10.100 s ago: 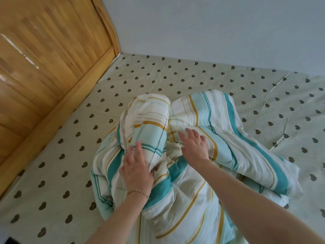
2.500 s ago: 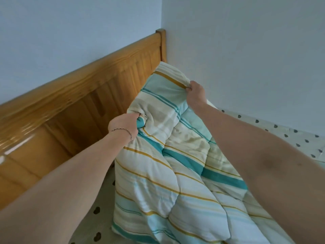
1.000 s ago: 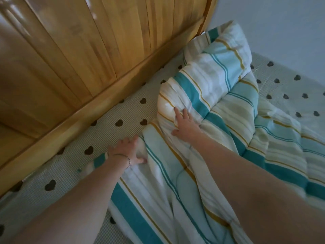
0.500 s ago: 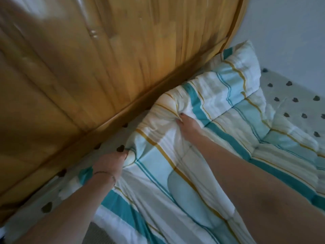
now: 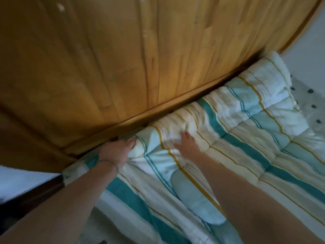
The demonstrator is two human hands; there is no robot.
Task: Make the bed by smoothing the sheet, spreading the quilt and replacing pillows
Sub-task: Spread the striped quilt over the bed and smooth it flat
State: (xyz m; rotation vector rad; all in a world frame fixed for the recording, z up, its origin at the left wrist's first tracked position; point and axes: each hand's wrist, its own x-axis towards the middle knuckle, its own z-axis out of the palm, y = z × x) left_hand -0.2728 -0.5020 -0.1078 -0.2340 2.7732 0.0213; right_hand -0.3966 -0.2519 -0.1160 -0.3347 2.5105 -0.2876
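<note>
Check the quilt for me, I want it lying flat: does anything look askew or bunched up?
Yes. The striped quilt is bunched into puffy folds along the wooden headboard, around the right hand. The left hand grips its rumpled edge, and the heart-print sheet shows uncovered at far right.

We observe a quilt [image 5: 228, 138] with a white and cream ground, crossed by broad teal stripes, pale aqua bands, thin mustard-yellow lines and fine paired teal pinstripes. We note the headboard [image 5: 123, 59] as honey-coloured wood in vertical planks with a glossy finish. We record the sheet [image 5: 309, 97] as pale off-white with small dark spots. We see the wall [image 5: 313, 41] as pale blue-grey. We register a thin metallic bracelet [image 5: 110, 162] on the left wrist.
</note>
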